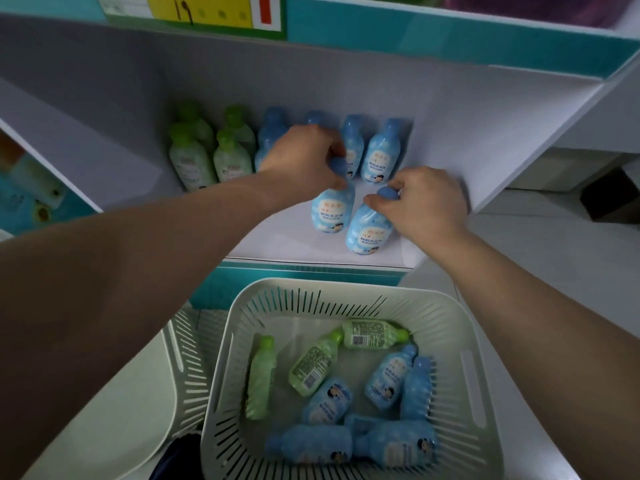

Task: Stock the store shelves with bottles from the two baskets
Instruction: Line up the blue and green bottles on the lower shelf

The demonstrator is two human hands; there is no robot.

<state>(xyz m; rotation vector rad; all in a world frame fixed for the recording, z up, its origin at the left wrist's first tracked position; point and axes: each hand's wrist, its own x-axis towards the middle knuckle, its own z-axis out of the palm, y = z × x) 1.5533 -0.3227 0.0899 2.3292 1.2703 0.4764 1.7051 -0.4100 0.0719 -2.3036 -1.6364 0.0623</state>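
On the white shelf my left hand grips the cap of an upright blue bottle. To its right, my right hand pinches the cap of a second blue bottle standing near the shelf's front edge. Behind them stand several blue bottles and several green bottles in rows. Below, a pale slatted basket holds three green bottles and several blue bottles lying loose.
A second pale basket peeks out left of the first, partly hidden by my left arm. The shelf has a teal front strip. An upper shelf edge with a yellow price tag hangs overhead. White side panels wall the bay.
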